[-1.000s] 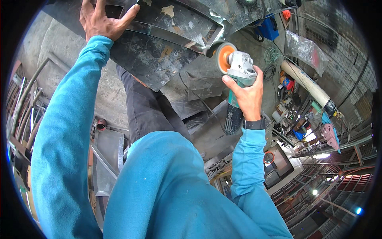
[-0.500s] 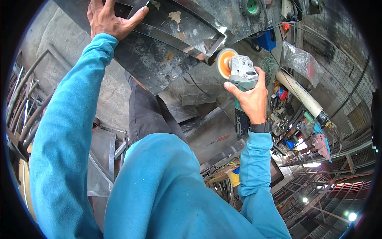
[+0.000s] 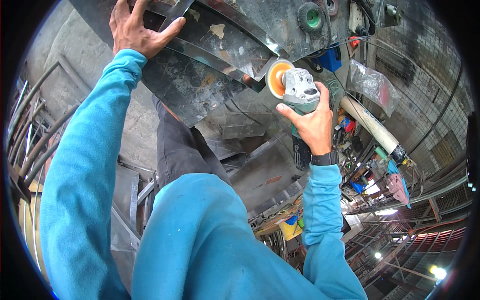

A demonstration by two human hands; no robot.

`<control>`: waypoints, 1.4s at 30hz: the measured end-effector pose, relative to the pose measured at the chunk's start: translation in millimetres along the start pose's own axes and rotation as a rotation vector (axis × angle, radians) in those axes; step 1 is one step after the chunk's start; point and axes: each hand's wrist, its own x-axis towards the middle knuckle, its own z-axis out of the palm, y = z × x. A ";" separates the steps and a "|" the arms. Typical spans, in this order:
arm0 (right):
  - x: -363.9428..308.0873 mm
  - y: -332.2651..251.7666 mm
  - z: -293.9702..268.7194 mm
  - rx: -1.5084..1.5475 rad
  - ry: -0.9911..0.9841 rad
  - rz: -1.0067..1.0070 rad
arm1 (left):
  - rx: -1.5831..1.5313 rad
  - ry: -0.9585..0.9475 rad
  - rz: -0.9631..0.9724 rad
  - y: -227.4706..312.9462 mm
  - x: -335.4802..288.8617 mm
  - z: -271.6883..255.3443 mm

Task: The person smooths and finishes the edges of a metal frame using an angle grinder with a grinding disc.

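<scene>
Head view: left hand (image 3: 138, 37) rests on the frame (image 3: 207, 60), fingers spread; right hand (image 3: 317, 124) clamps its fingers round the grinder (image 3: 301, 91).

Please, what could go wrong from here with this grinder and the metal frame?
Only the right hand holds the grinder, so it might kick if its disc catches the nearby corner of the metal frame. The left hand, bare at the frame, could be cut by a sharp edge.

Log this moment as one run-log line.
Left hand: spread on metal frame | Right hand: gripping angle grinder | Disc: orange, beside frame's corner, contact unclear | Around: dark worktable, green-centred wheel
</scene>
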 end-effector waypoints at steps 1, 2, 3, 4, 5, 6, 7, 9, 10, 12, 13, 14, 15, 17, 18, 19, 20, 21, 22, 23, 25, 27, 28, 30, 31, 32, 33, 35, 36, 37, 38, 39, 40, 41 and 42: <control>-1.2 3.4 -2.0 -0.002 -0.016 -0.003 | -0.010 -0.016 -0.006 0.2 -0.2 0.5; -1.6 6.1 -4.5 -0.001 -0.017 -0.004 | -0.019 -0.032 -0.015 0.8 -0.2 0.3; -2.0 8.8 -6.9 -0.001 -0.063 0.003 | -0.017 -0.033 -0.015 2.6 -0.1 0.9; -2.3 11.3 -8.4 -0.001 -0.110 0.011 | 0.008 0.076 0.047 5.4 0.2 1.9; -2.3 13.4 -9.0 -0.012 -0.101 -0.044 | 0.033 0.186 0.110 7.4 1.2 2.1; -0.7 13.9 -9.6 -0.008 -0.102 -0.046 | 0.036 0.187 0.112 0.5 0.4 6.9; 1.4 13.8 -10.3 -0.012 -0.097 -0.045 | 0.009 0.113 0.102 -12.8 -1.3 14.8; 4.5 12.0 -12.2 -0.023 -0.089 -0.046 | -0.025 0.044 0.088 -18.4 -2.4 17.0; 8.3 10.1 -12.4 -0.034 -0.057 -0.047 | -0.014 0.054 0.103 -21.1 -3.5 17.6; 12.2 10.8 -12.8 -0.040 -0.026 -0.044 | -0.003 0.059 0.122 -19.6 -2.8 18.6; 13.2 11.7 -13.7 -0.022 -0.041 -0.052 | 0.002 0.052 0.110 -18.3 -3.8 19.0; 13.9 12.5 -14.2 -0.003 -0.058 -0.061 | 0.009 0.046 0.099 -17.4 -4.1 18.4; 13.1 13.2 -15.0 -0.001 -0.059 -0.063 | 0.011 0.046 0.099 -16.7 -3.9 18.0; 10.1 14.4 -17.3 -0.036 -0.115 -0.096 | -0.001 0.054 0.100 -16.3 -3.5 17.4; 10.4 15.3 -17.5 -0.036 -0.117 -0.100 | 0.002 0.056 0.097 -17.2 -3.1 17.1; 11.0 16.6 -17.4 -0.025 -0.106 -0.091 | 0.007 0.048 0.105 -18.0 -2.6 16.7; 11.2 17.4 -17.5 -0.015 -0.095 -0.080 | 0.011 0.038 0.114 -18.3 -2.6 16.4; 12.5 16.9 -16.9 -0.041 -0.059 -0.077 | 0.012 0.038 0.112 -18.1 -3.1 16.4; 14.9 16.4 -16.8 -0.041 -0.060 -0.079 | 0.017 0.044 0.108 -17.7 -3.7 16.5; 17.8 15.2 -16.4 -0.028 -0.045 -0.073 | 0.023 0.049 0.104 -17.8 -3.8 16.1; 21.9 12.7 -16.4 -0.036 -0.024 -0.070 | 0.017 0.046 0.105 -18.3 -2.9 15.7; 21.5 12.3 -15.5 -0.022 -0.033 -0.075 | 0.010 0.044 0.106 -19.5 -2.9 15.7; 20.7 12.0 -15.2 -0.009 -0.040 -0.079 | 0.020 0.018 0.111 -20.3 -3.2 15.3; 17.5 15.0 -15.8 -0.016 -0.055 -0.087 | 0.031 -0.006 0.115 -18.6 -2.3 14.7; 17.1 15.9 -16.0 -0.023 -0.069 -0.093 | 0.008 0.013 0.104 -16.8 -2.3 15.4; 18.0 14.9 -16.3 -0.023 -0.070 -0.095 | -0.015 0.031 0.093 -15.6 -2.4 14.6; 19.4 13.4 -16.8 -0.022 -0.059 -0.084 | -0.014 0.032 0.092 -16.2 -2.4 14.0; 22.5 11.0 -18.1 -0.022 -0.046 -0.073 | -0.003 0.031 0.101 -16.9 -1.8 14.4; 24.4 10.1 -18.8 -0.030 -0.040 -0.067 | -0.006 0.033 0.101 -16.3 -2.2 15.2; 25.9 9.3 -19.7 -0.037 -0.034 -0.062 | -0.003 0.029 0.091 -15.5 -3.1 15.7; 26.8 7.3 -19.5 -0.037 -0.033 -0.062 | 0.002 0.024 0.081 -15.2 -3.7 15.5; 27.1 4.6 -18.4 -0.046 -0.035 -0.070 | 0.002 0.025 0.082 -15.9 -3.6 15.3; 27.1 3.2 -17.9 -0.056 -0.036 -0.078 | 0.009 0.024 0.086 -17.2 -3.5 14.8; 27.1 2.5 -18.1 -0.058 -0.034 -0.077 | 0.014 0.024 0.090 -17.5 -2.7 14.8; 27.1 2.0 -18.3 -0.076 -0.033 -0.076 | 0.011 0.026 0.090 -17.3 -2.7 15.2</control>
